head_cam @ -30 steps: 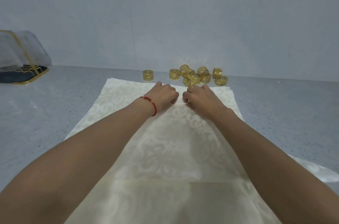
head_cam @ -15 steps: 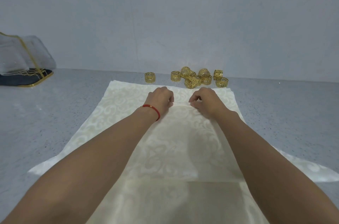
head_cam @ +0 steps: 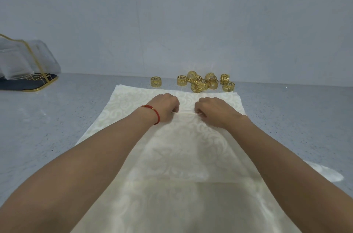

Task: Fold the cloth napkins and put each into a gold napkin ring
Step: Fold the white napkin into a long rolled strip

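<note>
while both forearms reach across the speckled grey counter (head_cam: 57, 118), left hand (head_cam: 165, 105) and right hand (head_cam: 214, 110) each curl fingers and pinch a raised crease in the cream damask napkin (head_cam: 181, 156). napkin lies spread flat, far edge near the wall. gold napkin rings (head_cam: 200, 82) sit loose just beyond it; one ring (head_cam: 156, 81) apart to the left. red cord bracelet (head_cam: 154, 113) on left wrist.

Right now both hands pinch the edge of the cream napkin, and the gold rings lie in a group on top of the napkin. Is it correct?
Not quite. In the head view the left hand and right hand do pinch the napkin, but the gold rings lie on the grey counter beyond it.
</note>
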`<state>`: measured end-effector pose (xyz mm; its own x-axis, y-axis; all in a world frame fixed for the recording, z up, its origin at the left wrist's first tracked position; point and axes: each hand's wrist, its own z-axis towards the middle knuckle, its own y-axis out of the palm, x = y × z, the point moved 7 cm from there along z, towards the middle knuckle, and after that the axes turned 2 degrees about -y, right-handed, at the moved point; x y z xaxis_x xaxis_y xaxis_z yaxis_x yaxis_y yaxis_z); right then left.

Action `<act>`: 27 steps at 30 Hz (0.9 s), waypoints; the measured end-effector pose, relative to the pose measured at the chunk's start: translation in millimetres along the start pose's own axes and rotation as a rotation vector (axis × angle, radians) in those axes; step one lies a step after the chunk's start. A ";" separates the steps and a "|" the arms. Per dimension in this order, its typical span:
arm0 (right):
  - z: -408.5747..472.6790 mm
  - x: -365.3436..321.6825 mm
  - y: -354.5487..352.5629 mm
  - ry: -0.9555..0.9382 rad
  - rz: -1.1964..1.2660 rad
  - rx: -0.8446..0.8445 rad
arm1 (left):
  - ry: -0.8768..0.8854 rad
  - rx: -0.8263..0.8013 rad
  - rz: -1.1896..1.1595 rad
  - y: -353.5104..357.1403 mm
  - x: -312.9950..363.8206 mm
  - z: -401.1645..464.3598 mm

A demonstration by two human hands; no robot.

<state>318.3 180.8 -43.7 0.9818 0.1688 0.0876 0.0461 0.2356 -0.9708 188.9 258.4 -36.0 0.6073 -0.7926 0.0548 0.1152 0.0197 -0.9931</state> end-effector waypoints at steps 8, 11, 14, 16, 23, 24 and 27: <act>-6.8 25.1 12.7 0.339 0.413 0.073 | -0.156 0.124 -0.252 9.7 -17.6 -7.5; -7.4 19.0 8.1 0.308 0.303 0.081 | -0.102 0.161 -0.082 6.9 -9.3 -11.6; -12.0 3.1 0.1 0.197 0.088 0.092 | -0.080 0.180 0.094 1.2 3.8 -18.9; -15.0 -12.1 -2.3 0.083 -0.060 0.114 | -0.076 0.140 0.161 -1.4 12.0 -20.4; -19.0 -10.3 -3.8 0.189 0.053 -0.023 | -0.139 0.046 0.001 1.5 4.7 -26.6; -20.8 -3.4 -4.0 0.256 0.161 0.008 | -0.188 0.065 -0.102 1.8 -2.5 -28.3; -30.0 16.5 -1.8 0.458 0.438 0.157 | -0.321 0.196 -0.342 2.0 -19.9 -36.6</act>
<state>340.0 154.5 -47.2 0.8842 -0.1360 -0.4470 -0.3699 0.3805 -0.8476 148.3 251.8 -42.9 0.7163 -0.5474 0.4326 0.4763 -0.0694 -0.8765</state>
